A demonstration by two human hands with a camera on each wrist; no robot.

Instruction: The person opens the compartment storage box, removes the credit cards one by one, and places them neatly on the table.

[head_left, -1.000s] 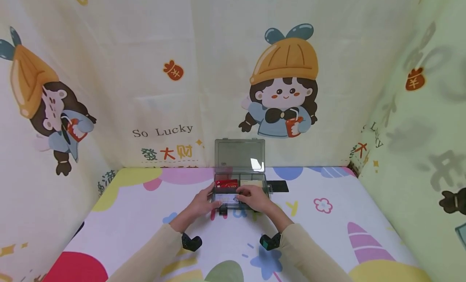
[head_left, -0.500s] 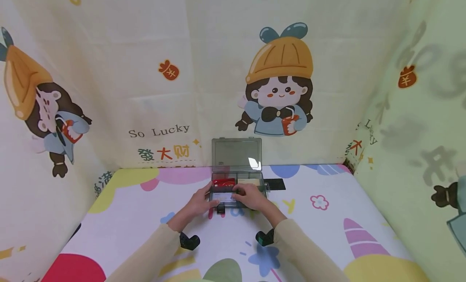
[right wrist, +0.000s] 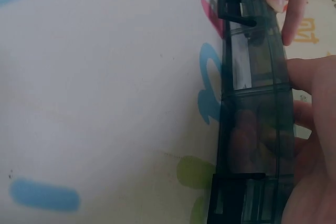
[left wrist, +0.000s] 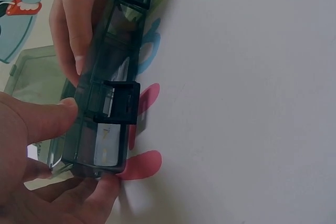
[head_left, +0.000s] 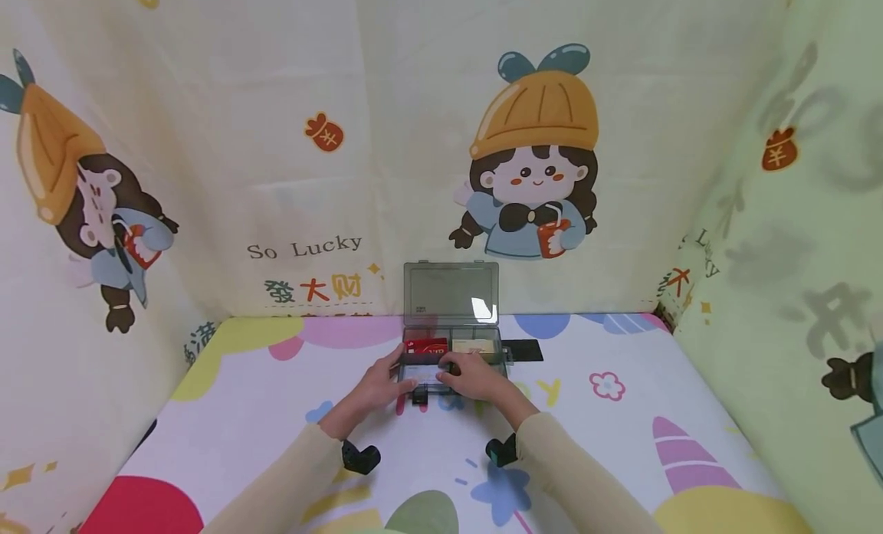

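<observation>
Head view: set high, facing forward and down across the patterned tabletop (head_left: 621,427) toward the cartoon-printed fabric backdrop (head_left: 414,135); wide and distant. Left wrist view: very near, low beside the smoky translucent plastic compartment box (left wrist: 107,98), facing its front wall. Right wrist view: equally near, from the opposite side. Shared by all three: box front wall and latches.

The cream cartoon-printed fabric backdrop (head_left: 310,135) reads "So Lucky" above the green-and-orange characters "發大财"; its orange money-bag motifs carry a "¥" sign.
</observation>
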